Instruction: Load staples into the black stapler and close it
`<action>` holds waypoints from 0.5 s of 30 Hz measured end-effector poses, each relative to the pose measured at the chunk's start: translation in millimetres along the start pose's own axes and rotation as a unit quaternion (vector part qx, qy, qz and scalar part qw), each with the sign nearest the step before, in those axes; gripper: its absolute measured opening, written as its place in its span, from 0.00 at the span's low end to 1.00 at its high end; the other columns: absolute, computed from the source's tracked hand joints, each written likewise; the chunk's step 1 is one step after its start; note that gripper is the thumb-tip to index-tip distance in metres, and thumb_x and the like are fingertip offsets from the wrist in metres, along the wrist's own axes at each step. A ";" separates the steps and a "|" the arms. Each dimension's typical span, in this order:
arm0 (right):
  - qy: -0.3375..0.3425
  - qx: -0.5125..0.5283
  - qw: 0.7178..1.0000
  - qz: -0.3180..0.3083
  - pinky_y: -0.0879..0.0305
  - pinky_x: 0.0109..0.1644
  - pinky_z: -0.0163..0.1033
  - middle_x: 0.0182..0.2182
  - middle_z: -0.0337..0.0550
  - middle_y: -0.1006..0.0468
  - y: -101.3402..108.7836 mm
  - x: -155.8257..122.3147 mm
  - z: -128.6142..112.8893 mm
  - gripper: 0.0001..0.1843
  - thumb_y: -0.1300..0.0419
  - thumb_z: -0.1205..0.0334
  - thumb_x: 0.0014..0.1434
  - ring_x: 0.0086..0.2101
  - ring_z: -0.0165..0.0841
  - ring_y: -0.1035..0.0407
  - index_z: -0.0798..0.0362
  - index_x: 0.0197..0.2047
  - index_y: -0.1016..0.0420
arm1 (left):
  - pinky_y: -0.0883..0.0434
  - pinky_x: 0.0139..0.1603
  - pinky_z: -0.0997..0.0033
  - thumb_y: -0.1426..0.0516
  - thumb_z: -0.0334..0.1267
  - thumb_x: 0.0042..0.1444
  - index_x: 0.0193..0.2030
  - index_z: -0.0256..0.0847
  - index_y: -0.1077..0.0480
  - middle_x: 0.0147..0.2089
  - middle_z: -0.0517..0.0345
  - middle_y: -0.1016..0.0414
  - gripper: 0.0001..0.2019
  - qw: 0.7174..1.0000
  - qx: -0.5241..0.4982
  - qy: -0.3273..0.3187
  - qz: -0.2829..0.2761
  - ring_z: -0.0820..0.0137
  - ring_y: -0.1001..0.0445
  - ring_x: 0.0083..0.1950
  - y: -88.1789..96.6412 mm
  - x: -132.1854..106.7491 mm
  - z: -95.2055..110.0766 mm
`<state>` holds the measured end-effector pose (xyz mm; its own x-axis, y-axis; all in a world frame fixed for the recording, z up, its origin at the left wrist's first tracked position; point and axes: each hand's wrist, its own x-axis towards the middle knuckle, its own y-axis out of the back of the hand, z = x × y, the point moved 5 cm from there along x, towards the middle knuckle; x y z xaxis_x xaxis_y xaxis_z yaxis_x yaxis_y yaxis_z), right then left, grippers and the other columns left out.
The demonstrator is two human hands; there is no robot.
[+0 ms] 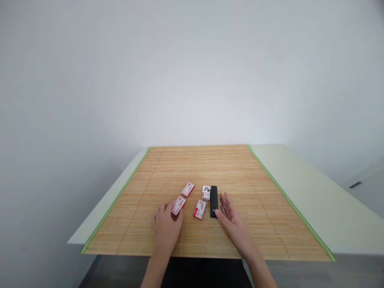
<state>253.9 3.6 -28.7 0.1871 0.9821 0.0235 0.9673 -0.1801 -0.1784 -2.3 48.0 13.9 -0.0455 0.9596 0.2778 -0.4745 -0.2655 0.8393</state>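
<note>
My left hand [166,228] rests on the bamboo mat [210,168], its fingertips touching a small red-and-white box [179,205] that lies flat. My right hand [231,218] is open with fingers apart, its thumb right beside the near end of a black stapler [214,201] that lies lengthwise. Two more red-and-white boxes lie flat on the mat, one further back [188,189] and one between my hands [200,209]. A small white box [206,193] stands against the stapler's left side.
The bamboo mat has green edging and covers most of a pale table [300,188]. A bare white wall rises behind the table. The table's near edge is just in front of my forearms.
</note>
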 end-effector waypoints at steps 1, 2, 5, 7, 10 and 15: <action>0.005 -0.009 1.000 0.003 0.59 0.78 0.54 0.77 0.46 0.55 -0.5 -0.1 2.1 0.54 0.33 0.41 0.60 0.74 0.38 0.56 0.39 0.79 0.59 | 0.31 0.58 0.50 0.44 0.43 0.65 0.58 0.50 0.25 0.54 0.51 0.25 0.16 1.000 0.013 0.002 -0.006 0.53 0.28 0.56 3.1 -8.4 -4.7; 0.009 -0.020 1.000 0.005 0.59 0.78 0.54 0.77 0.46 0.55 -1.0 -0.4 3.7 0.55 0.32 0.42 0.60 0.74 0.38 0.57 0.39 0.79 0.60 | 0.31 0.58 0.48 0.45 0.44 0.66 0.59 0.49 0.26 0.55 0.50 0.25 0.17 1.000 0.022 0.004 -0.007 0.52 0.28 0.57 5.9 -15.5 -7.2; 0.019 -0.083 0.996 0.014 0.55 0.77 0.54 0.77 0.46 0.55 -4.7 -2.6 4.7 0.56 0.31 0.44 0.59 0.74 0.40 0.56 0.42 0.79 0.60 | 0.34 0.63 0.45 0.48 0.45 0.69 0.66 0.45 0.32 0.63 0.46 0.30 0.21 1.000 0.019 -0.006 0.020 0.51 0.33 0.63 10.1 -30.8 3.7; 0.036 -0.152 0.987 0.038 0.51 0.76 0.54 0.77 0.49 0.53 -8.2 -4.4 1.4 0.55 0.31 0.45 0.59 0.74 0.43 0.53 0.47 0.79 0.57 | 0.37 0.68 0.45 0.50 0.45 0.71 0.69 0.44 0.37 0.67 0.44 0.33 0.23 0.999 -0.005 -0.042 0.023 0.51 0.36 0.68 5.1 -38.2 25.5; 0.077 -0.264 0.955 0.110 0.39 0.71 0.53 0.73 0.55 0.42 -11.7 -6.0 -7.9 0.48 0.34 0.48 0.60 0.69 0.47 0.43 0.53 0.76 0.48 | 0.39 0.71 0.49 0.50 0.44 0.71 0.72 0.45 0.40 0.70 0.47 0.36 0.24 0.991 -0.045 -0.116 -0.038 0.54 0.39 0.71 -15.1 -45.2 63.8; 0.106 -0.371 0.909 0.161 0.31 0.62 0.52 0.53 0.53 0.24 0.0 -4.5 -23.3 0.27 0.41 0.55 0.62 0.54 0.45 0.27 0.54 0.63 0.28 | 0.38 0.69 0.51 0.51 0.35 0.70 0.72 0.43 0.40 0.68 0.48 0.33 0.25 0.984 -0.050 -0.147 -0.092 0.56 0.36 0.67 -38.3 -43.9 89.7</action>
<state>257.1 -2.1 -5.9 0.4332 0.8530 0.2912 0.6914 -0.5218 0.4997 96.7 7.7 11.5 0.2985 0.9182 0.2606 -0.5358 -0.0647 0.8419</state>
